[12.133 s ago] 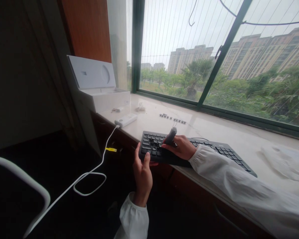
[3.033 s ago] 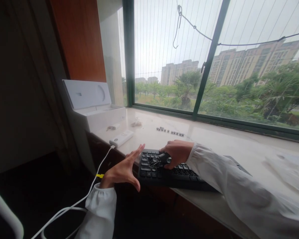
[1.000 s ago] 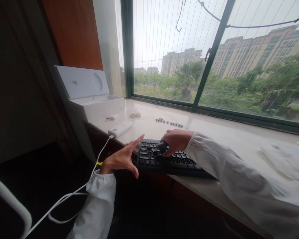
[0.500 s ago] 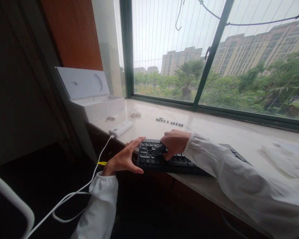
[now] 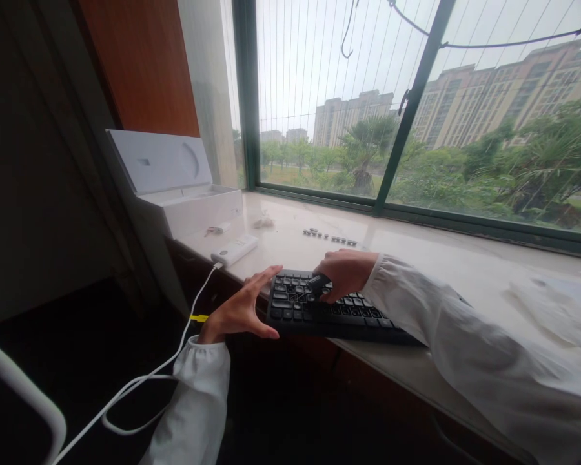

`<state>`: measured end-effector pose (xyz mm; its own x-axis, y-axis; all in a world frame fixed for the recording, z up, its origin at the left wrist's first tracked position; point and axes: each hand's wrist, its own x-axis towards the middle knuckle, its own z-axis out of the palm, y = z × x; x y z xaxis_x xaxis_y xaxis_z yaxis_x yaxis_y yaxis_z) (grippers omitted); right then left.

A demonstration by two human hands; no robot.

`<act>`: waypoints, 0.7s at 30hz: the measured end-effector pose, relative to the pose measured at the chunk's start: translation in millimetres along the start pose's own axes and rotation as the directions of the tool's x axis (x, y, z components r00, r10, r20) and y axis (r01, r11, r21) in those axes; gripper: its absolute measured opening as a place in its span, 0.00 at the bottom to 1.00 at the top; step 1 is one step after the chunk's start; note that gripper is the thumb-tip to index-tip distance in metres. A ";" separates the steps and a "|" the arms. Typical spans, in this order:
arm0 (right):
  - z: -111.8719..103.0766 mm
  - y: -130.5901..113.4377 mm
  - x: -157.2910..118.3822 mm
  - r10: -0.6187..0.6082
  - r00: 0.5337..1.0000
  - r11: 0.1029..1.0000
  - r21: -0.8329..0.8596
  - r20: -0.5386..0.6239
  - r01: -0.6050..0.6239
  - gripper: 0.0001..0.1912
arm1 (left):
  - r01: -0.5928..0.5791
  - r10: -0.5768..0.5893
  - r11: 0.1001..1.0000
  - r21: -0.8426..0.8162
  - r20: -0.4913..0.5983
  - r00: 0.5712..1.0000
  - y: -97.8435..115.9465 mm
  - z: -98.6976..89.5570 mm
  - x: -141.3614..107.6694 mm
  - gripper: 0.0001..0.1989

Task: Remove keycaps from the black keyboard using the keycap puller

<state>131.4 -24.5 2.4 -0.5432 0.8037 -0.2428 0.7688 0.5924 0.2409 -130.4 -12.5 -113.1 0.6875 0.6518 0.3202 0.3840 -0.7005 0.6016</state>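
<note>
A black keyboard [image 5: 341,332] lies along the front edge of the white sill, with some of its keycaps off. My left hand [image 5: 239,307] spans its left end, fingertips at the back corner and thumb at the front corner, holding it. My right hand [image 5: 346,271] is closed around the black handle of a keycap puller [image 5: 319,283], over the left part of the keys. The puller's thin wires reach down among the keys; whether they grip a keycap I cannot tell. Farther back, several loose keycaps [image 5: 328,236] lie in a row.
An open white box [image 5: 201,213] stands at the left back. Before it lies a white power bank [image 5: 235,248] with a white cable [image 5: 186,329] hanging off the edge. Crumpled clear plastic [image 5: 547,307] lies at the right. The window [image 5: 319,129] rises behind the sill [image 5: 281,236].
My right hand and the keycap puller have shifted slightly to the right and back, uncovering more keys. My left hand and the keyboard have stayed in place.
</note>
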 end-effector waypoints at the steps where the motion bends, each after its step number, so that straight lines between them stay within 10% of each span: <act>1: 0.5 1.4 0.2 -0.004 1.000 1.000 0.009 0.002 0.004 0.27 | -0.001 0.001 1.000 0.000 -0.001 1.000 -0.3 0.0 -0.1 0.63; 11: -2.8 2.2 -3.3 0.031 0.999 0.999 0.021 0.007 -0.031 0.34 | -0.003 0.003 1.000 -0.004 -0.006 1.000 -0.7 0.6 -1.0 0.62; 21: -3.9 -40.5 -32.7 0.173 0.972 0.982 -0.046 -0.156 -0.182 0.13 | -0.015 0.015 1.000 -0.002 -0.015 1.000 -3.6 2.0 0.2 0.62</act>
<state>116.8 -74.6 4.3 -0.4478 0.8929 -0.0477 0.8386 0.4379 0.3240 -130.4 -10.4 -116.7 0.6839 0.6456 0.3397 0.3725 -0.7094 0.5983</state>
